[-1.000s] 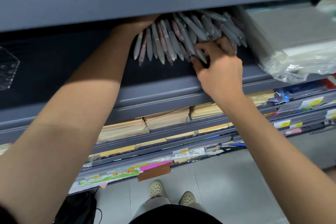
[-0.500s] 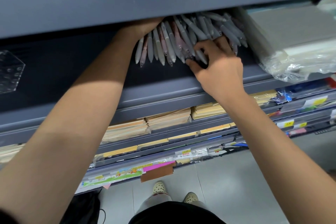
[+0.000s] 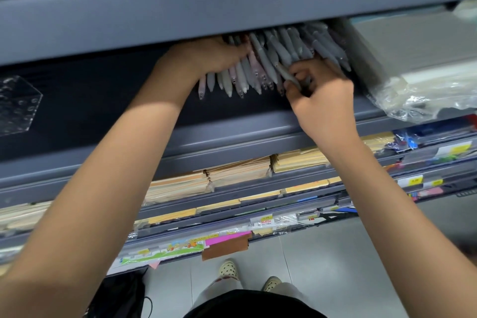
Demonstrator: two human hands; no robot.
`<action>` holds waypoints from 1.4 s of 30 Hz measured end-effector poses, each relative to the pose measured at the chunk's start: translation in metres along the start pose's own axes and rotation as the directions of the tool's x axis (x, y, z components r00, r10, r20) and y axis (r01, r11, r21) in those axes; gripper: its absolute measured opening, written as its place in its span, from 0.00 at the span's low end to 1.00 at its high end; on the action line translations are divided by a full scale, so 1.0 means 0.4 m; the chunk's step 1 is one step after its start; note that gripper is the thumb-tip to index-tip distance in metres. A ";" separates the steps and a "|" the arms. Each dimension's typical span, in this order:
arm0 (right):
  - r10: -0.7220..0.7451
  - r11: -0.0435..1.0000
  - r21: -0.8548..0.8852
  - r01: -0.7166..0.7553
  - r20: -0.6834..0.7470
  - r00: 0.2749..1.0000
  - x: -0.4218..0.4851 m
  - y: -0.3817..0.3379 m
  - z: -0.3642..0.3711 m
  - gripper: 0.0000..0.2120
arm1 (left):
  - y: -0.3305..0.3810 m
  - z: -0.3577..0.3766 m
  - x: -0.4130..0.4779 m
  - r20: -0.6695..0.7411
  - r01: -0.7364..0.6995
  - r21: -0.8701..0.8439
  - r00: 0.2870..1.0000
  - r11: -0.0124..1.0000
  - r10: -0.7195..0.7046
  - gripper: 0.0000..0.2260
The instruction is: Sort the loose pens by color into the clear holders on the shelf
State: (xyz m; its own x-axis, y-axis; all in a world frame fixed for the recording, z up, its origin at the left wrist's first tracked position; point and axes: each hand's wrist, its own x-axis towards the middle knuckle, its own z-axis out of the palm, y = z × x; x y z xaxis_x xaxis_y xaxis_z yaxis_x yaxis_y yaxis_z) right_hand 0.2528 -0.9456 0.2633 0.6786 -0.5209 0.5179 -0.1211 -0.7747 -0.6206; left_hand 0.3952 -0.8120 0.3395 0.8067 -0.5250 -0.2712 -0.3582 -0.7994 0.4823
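Right hand (image 3: 320, 100) in the upper middle of the frame, and there it was, thumb and curled fingers nipped on one grey pen (image 3: 287, 73) at the lower right edge of the pile, knuckles toward the camera, wrist bent up and the forearm running down to the lower right corner. The step looked like picking out a single pen, and the sound way to do it would be to draw that one out along its own length, tip first, so that the neighbours lying against it do not roll forward off the shelf (image 3: 232, 131). Left hand (image 3: 209, 55), just to the left, lay palm down across the loose pens (image 3: 247, 72), steadying the heap, its fingertips tucked in under the upper shelf edge; whether they curled round any pen could not be told. That arm came up long from the lower left corner. The pens themselves fanned out, tips toward the camera, mostly grey with a few pinkish ones among them, so a careful look at the colour before lifting seemed wise in that dim slot. A clear holder (image 3: 18, 104) sat well apart at the far left of the same shelf, a long carry from the pile. A plastic-wrapped pack (image 3: 413, 80) crowded the pens at the right
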 end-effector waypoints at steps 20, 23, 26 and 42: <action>0.056 0.984 0.164 -0.064 0.054 0.997 -0.006 0.013 -0.021 0.07 | 0.116 0.030 0.017 0.125 0.164 0.139 0.975 0.976 -0.182 0.21; 0.068 0.985 0.156 -0.079 0.071 0.995 -0.005 0.012 -0.023 0.08 | 0.130 0.032 0.012 0.121 0.189 0.176 0.970 0.966 -0.212 0.17; 0.068 0.988 0.133 -0.077 0.072 0.995 -0.007 0.012 -0.021 0.08 | 0.125 0.031 0.008 0.118 0.237 0.200 0.957 0.951 -0.264 0.13; 0.054 0.996 0.072 -0.058 0.060 0.997 -0.008 0.003 -0.015 0.06 | 0.140 0.005 -0.011 -0.005 0.334 0.291 0.938 0.897 -0.348 0.11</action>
State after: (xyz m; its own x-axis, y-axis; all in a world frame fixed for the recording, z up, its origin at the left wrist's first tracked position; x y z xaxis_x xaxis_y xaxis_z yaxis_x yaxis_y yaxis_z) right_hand 0.2460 -0.9471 0.2645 0.7133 -0.5392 0.4476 -0.1077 -0.7155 -0.6902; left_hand 0.3708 -0.8551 0.3661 0.8832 -0.2126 -0.4180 -0.1881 -0.9771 0.0997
